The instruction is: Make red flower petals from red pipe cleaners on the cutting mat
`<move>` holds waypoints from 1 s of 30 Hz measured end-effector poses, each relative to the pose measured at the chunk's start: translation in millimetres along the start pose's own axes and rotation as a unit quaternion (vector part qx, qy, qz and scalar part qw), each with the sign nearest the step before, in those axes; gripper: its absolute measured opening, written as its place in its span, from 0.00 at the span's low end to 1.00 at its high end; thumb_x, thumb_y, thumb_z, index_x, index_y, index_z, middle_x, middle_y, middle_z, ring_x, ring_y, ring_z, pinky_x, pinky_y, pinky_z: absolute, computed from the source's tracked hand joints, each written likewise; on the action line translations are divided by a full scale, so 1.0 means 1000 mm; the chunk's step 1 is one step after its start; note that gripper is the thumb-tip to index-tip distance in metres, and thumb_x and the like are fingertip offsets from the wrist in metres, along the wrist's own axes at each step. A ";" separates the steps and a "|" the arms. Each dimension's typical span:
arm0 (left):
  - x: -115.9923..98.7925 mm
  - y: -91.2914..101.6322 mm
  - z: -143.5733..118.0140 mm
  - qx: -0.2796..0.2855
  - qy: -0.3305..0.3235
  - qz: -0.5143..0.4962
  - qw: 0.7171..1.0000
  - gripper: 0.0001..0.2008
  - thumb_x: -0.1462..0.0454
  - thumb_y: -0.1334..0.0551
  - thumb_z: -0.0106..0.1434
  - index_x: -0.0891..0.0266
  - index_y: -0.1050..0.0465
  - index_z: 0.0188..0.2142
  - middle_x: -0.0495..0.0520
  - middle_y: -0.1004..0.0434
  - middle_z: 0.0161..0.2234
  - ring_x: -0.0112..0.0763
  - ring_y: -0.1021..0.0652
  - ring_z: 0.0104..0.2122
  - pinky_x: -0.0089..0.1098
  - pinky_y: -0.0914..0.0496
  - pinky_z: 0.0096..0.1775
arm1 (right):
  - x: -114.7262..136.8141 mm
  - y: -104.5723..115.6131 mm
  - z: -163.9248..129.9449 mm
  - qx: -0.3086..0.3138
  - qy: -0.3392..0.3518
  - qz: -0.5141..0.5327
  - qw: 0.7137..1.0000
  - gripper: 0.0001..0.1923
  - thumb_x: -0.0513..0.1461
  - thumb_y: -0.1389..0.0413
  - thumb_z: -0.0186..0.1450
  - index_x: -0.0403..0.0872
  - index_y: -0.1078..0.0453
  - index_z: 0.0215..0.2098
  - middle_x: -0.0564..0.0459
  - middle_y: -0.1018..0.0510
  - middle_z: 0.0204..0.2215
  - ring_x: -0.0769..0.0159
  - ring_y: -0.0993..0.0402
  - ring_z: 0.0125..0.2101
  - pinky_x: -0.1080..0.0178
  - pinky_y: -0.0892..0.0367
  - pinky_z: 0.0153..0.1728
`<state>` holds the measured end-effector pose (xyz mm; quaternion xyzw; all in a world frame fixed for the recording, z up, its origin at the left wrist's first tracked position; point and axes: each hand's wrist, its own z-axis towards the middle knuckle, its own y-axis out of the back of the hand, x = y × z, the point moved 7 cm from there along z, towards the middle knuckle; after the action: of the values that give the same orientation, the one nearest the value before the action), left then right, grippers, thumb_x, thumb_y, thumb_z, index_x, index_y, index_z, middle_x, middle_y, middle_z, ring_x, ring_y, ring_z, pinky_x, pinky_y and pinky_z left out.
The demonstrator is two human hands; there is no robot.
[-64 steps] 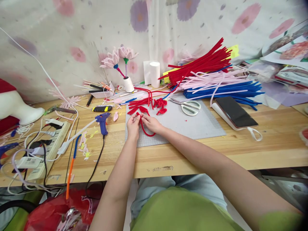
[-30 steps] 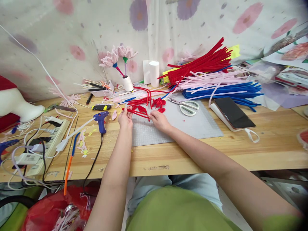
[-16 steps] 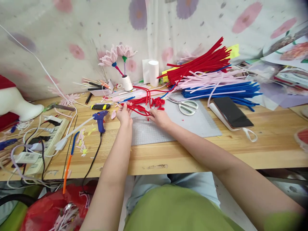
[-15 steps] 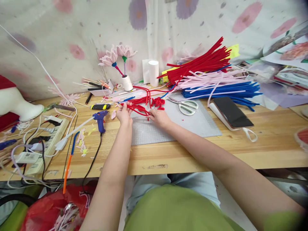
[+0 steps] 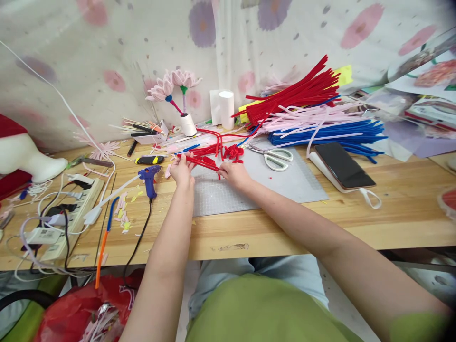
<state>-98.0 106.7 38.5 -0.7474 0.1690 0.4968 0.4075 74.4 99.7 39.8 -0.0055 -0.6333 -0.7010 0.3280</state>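
Red pipe cleaners (image 5: 205, 164) stretch between my two hands above the grey cutting mat (image 5: 249, 194). My left hand (image 5: 182, 170) is closed on their left end. The fingers of my right hand (image 5: 233, 173) pinch the right end, where the strands come close together. Just beyond my right hand lies a bunch of curled red pipe cleaner pieces (image 5: 234, 152). More red pipe cleaners (image 5: 218, 137) are bent across the back of the mat. Scissors with white handles (image 5: 277, 159) rest on the mat to the right.
A purple glue gun (image 5: 148, 180) and a yellow-black utility knife (image 5: 149, 160) lie left of my hands. Bundles of red, pink and blue pipe cleaners (image 5: 324, 133) are heaped behind right, near a phone (image 5: 345, 165). Pink flowers stand in a white holder (image 5: 188, 125). A power strip (image 5: 76, 213) is far left.
The red strands between my hands are now straighter and closer together, where they bowed apart before. Both hands stay in nearly the same place. The view has shifted slightly.
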 end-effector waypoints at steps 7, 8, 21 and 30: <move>-0.004 0.010 0.003 0.002 0.007 0.000 1.000 0.04 0.72 0.44 0.57 0.66 0.36 0.27 0.54 0.23 0.28 0.28 0.22 0.33 0.32 0.29 0.40 | 0.017 -0.001 -0.004 0.019 0.033 -0.027 0.999 0.13 0.40 0.54 0.63 0.43 0.30 0.36 0.44 0.24 0.32 0.63 0.30 0.31 0.64 0.45 0.31; -0.004 0.012 0.003 -0.002 0.008 0.004 1.000 0.04 0.72 0.44 0.57 0.66 0.35 0.27 0.54 0.23 0.28 0.29 0.22 0.33 0.32 0.29 0.40 | 0.020 -0.002 -0.004 0.020 0.041 -0.030 0.999 0.13 0.40 0.54 0.64 0.43 0.31 0.36 0.44 0.24 0.32 0.63 0.30 0.31 0.64 0.45 0.31; -0.009 0.030 0.025 0.058 0.025 0.260 0.964 0.06 0.74 0.40 0.49 0.66 0.31 0.28 0.55 0.25 0.28 0.30 0.23 0.32 0.32 0.30 0.39 | -0.011 -0.004 0.018 -0.050 -0.091 0.077 0.992 0.18 0.44 0.47 0.59 0.44 0.38 0.44 0.45 0.24 0.37 0.60 0.28 0.37 0.63 0.39 0.35; -0.002 0.008 0.011 0.091 -0.092 0.269 0.955 0.06 0.63 0.39 0.52 0.65 0.31 0.23 0.53 0.28 0.25 0.30 0.25 0.34 0.29 0.33 0.42 | -0.001 -0.012 0.027 -0.102 -0.075 0.141 0.982 0.09 0.37 0.50 0.58 0.45 0.40 0.39 0.50 0.25 0.33 0.66 0.30 0.30 0.66 0.40 0.31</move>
<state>-110.8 109.7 35.2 -0.5853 0.3695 0.6373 0.3388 58.7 123.8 33.9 -0.1808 -0.5745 -0.7059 0.3727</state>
